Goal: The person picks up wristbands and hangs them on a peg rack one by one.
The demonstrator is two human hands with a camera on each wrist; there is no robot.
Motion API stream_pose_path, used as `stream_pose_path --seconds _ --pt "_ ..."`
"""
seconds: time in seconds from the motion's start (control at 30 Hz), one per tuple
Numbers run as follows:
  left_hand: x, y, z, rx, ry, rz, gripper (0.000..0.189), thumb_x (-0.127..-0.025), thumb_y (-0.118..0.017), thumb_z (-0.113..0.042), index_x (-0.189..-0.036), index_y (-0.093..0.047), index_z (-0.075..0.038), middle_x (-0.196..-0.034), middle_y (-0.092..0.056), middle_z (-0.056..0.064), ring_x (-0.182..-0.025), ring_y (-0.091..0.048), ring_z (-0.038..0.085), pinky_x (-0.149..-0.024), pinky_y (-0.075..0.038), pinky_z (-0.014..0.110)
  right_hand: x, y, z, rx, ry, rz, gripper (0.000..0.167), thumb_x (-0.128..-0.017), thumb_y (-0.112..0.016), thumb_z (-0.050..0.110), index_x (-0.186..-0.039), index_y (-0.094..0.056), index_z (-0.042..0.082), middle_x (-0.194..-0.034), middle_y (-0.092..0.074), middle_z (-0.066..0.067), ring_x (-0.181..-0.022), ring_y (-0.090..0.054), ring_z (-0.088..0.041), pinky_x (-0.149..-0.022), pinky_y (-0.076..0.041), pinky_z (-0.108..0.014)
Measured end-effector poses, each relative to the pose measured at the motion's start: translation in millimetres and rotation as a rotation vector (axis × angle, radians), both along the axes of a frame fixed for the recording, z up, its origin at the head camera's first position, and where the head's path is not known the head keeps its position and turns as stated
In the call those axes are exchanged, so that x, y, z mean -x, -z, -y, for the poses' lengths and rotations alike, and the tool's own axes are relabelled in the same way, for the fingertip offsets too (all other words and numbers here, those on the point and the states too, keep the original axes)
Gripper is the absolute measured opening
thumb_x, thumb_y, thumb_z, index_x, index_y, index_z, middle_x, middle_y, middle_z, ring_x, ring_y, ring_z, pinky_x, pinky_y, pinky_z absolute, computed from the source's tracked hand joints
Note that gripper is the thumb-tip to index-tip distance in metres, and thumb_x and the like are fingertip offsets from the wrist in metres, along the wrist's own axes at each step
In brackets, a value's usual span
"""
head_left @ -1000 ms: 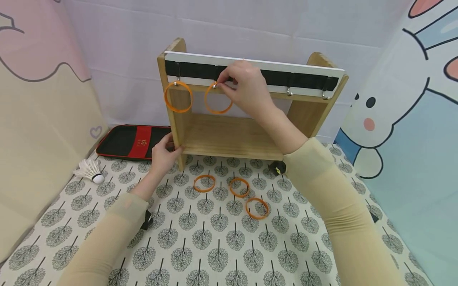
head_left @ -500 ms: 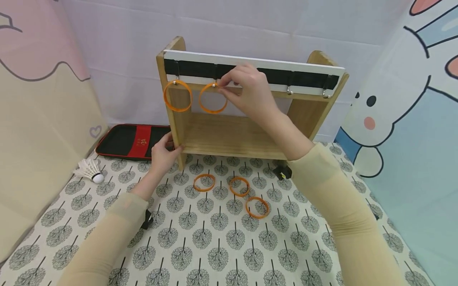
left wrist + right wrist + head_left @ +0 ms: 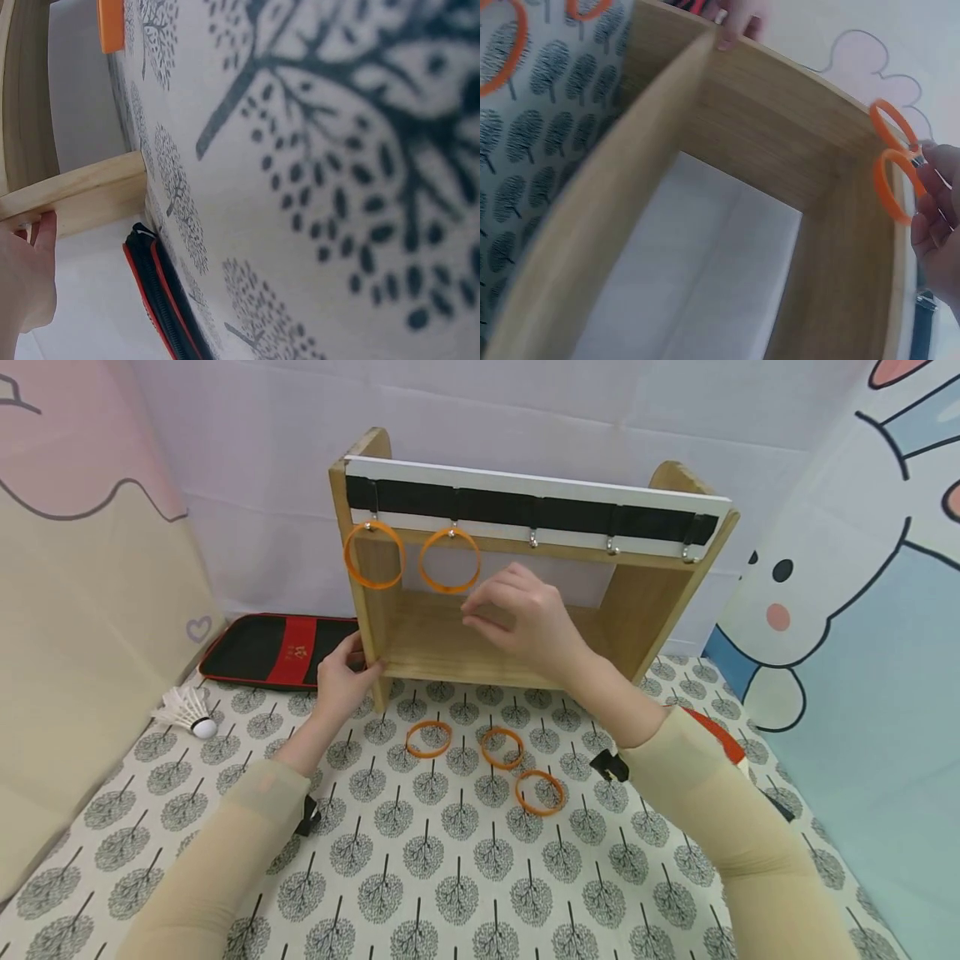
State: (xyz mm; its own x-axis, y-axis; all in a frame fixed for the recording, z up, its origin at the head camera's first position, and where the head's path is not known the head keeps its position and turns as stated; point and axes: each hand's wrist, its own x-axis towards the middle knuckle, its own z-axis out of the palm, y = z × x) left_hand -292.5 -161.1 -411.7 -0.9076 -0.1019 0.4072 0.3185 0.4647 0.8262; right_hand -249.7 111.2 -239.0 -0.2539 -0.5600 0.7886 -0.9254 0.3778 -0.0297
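My left hand (image 3: 345, 685) grips the left side panel of a wooden shelf (image 3: 427, 639), thumb on the front edge and fingers behind; the left wrist view shows that hand (image 3: 34, 277) on the panel. Two orange rings hang from the first two hooks on the shelf's black-and-white strip (image 3: 495, 508): the left ring (image 3: 375, 586) and the second ring (image 3: 448, 589). Just below and right of the second ring, my right hand (image 3: 536, 622) is in the air, its fingers loosely bent and holding nothing. The right wrist view shows this hand (image 3: 939, 217) beside the hanging rings.
Three more orange rings lie on the tree-patterned cloth: one ring (image 3: 427, 756) at left, another ring (image 3: 485, 750) and a nearer ring (image 3: 542, 812). Three bare hooks (image 3: 612, 547) hang at right. A black-and-red case (image 3: 258, 652) and a shuttlecock (image 3: 187, 714) are at left.
My right hand has let go of the second ring and moved down from the hook. That ring now hangs by itself. My left hand has stayed on the panel.
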Motion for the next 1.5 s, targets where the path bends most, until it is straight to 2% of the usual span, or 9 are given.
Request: stream_pose_path --seconds 0.23,0.43,0.6,0.77,0.9,1.0,1.13,1.33,1.5 --pt "-1.9 0.8 0.7 0.007 -0.015 0.009 0.056 -0.087 -0.068 -0.022 -0.138 -0.049 -0.015 -0.115 -0.064 0.015 -0.103 -0.062 0.026 -0.078 -0.056 0.045 -0.3 47.5 -1 -0.08 -0.025 0.106 0.012 -0.076 -0.077 0.005 -0.086 -0.071 0.005 -0.088 -0.071 -0.004 -0.086 -0.058 -0.018 -0.078 -0.05 -0.024" --pt "-2.0 0.8 -1.6 -0.008 -0.001 0.01 0.056 -0.087 -0.068 -0.023 -0.138 -0.049 -0.014 -0.116 -0.064 0.015 -0.103 -0.062 0.027 -0.079 -0.056 0.044 -3.9 91.9 -1 -0.179 -0.026 0.246 0.014 -0.079 -0.076 0.011 -0.091 -0.071 0.007 -0.094 -0.07 -0.002 -0.094 -0.057 -0.017 -0.085 -0.05 -0.025" --pt "-1.8 -0.4 -3.4 -0.01 -0.001 0.014 0.056 -0.086 -0.068 -0.024 -0.138 -0.049 -0.015 -0.115 -0.064 0.015 -0.103 -0.062 0.027 -0.08 -0.055 0.044 -2.4 124.9 1 -0.254 -0.019 0.315 0.017 -0.079 -0.076 0.012 -0.095 -0.071 0.009 -0.098 -0.069 -0.001 -0.099 -0.059 -0.016 -0.091 -0.048 -0.026" --pt "-2.4 -0.8 -3.8 -0.01 -0.005 0.015 0.055 -0.086 -0.068 -0.024 -0.138 -0.05 -0.016 -0.114 -0.065 0.015 -0.103 -0.062 0.026 -0.08 -0.056 0.044 0.4 151.0 1 -0.351 -0.016 0.456 0.02 -0.081 -0.075 0.012 -0.1 -0.07 0.009 -0.106 -0.067 -0.001 -0.106 -0.056 -0.017 -0.093 -0.048 -0.028" --pt "-3.0 -0.7 -4.0 -0.01 0.001 0.021 0.055 -0.087 -0.068 -0.023 -0.138 -0.049 -0.016 -0.114 -0.064 0.015 -0.103 -0.062 0.026 -0.079 -0.056 0.044 5.1 165.0 2 -0.426 -0.008 0.562 0.022 -0.081 -0.074 0.012 -0.102 -0.071 0.008 -0.108 -0.067 -0.002 -0.107 -0.055 -0.018 -0.092 -0.049 -0.03" --pt "-3.3 -0.8 -3.7 -0.007 0.005 0.019 0.055 -0.087 -0.068 -0.023 -0.138 -0.049 -0.015 -0.115 -0.064 0.015 -0.103 -0.062 0.026 -0.079 -0.056 0.045 10.8 172.7 3 -0.472 -0.012 0.609 0.022 -0.081 -0.074 0.013 -0.103 -0.071 0.009 -0.107 -0.068 -0.001 -0.106 -0.057 -0.017 -0.1 -0.045 -0.035" --pt "-3.6 -1.1 -2.7 -0.004 0.008 0.017 0.055 -0.087 -0.067 -0.023 -0.138 -0.049 -0.015 -0.115 -0.064 0.015 -0.103 -0.062 0.026 -0.078 -0.056 0.045 17.3 180.8 5 -0.533 -0.033 0.658 0.022 -0.082 -0.073 0.015 -0.103 -0.071 0.011 -0.108 -0.067 0.001 -0.107 -0.058 -0.016 -0.104 -0.041 -0.035" --pt "-6.1 -0.7 -0.7 -0.014 0.011 0.038 0.056 -0.087 -0.067 -0.022 -0.139 -0.048 -0.015 -0.116 -0.063 0.016 -0.105 -0.061 0.027 -0.079 -0.056 0.044 20.9 188.9 8 -0.628 -0.021 0.662 0.021 -0.085 -0.07 0.017 -0.106 -0.071 0.016 -0.111 -0.065 0.004 -0.107 -0.058 -0.012 -0.1 -0.044 -0.03" --pt "-7.1 -1.6 0.8 -0.021 0.007 0.04 0.055 -0.087 -0.067 -0.022 -0.139 -0.048 -0.015 -0.117 -0.063 0.015 -0.104 -0.061 0.027 -0.078 -0.056 0.044 21.2 191.1 12 -0.631 -0.039 0.64 0.017 -0.086 -0.069 0.014 -0.102 -0.071 0.014 -0.107 -0.065 0.002 -0.099 -0.061 -0.01 -0.089 -0.049 -0.021"
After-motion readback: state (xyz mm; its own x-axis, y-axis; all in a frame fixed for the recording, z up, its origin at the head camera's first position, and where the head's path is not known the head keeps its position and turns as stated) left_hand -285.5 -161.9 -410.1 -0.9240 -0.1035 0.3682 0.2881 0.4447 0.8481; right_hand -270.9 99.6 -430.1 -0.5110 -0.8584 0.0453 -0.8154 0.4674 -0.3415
